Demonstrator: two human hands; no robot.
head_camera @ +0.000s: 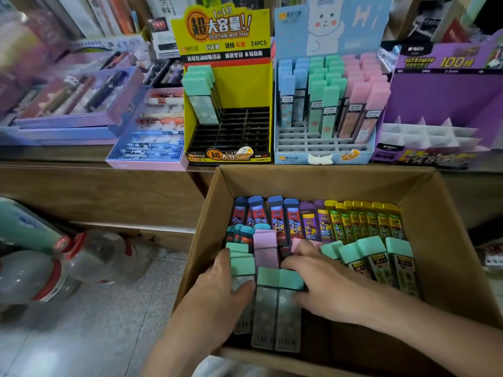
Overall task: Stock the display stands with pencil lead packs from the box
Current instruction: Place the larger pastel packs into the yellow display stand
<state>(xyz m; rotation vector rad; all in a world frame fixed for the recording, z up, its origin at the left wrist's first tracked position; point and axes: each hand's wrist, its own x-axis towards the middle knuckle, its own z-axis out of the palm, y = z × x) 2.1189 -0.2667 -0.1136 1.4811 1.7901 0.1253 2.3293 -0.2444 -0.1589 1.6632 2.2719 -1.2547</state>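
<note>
A cardboard box [441, 213] in front of me holds several pencil lead packs: blue, purple and yellow ones in the back row, teal-capped and pink ones in front. My left hand [217, 289] grips a teal-capped pack [242, 266] at the box's left side, thumb across its body. My right hand [318, 278] lies over the middle packs, fingers touching a pink pack [265, 248] and two teal-capped packs [280, 281] lying flat. On the shelf behind stand a yellow display stand [228, 88] with a few teal packs, a blue stand [324, 104] partly filled, and a purple stand [446, 104].
Pen gift boxes [81, 99] and a tray of pens [155, 131] lie on the wooden shelf to the left. Large water bottles [68, 262] lie on the tiled floor at the left. Books and stationery crowd the background shelves.
</note>
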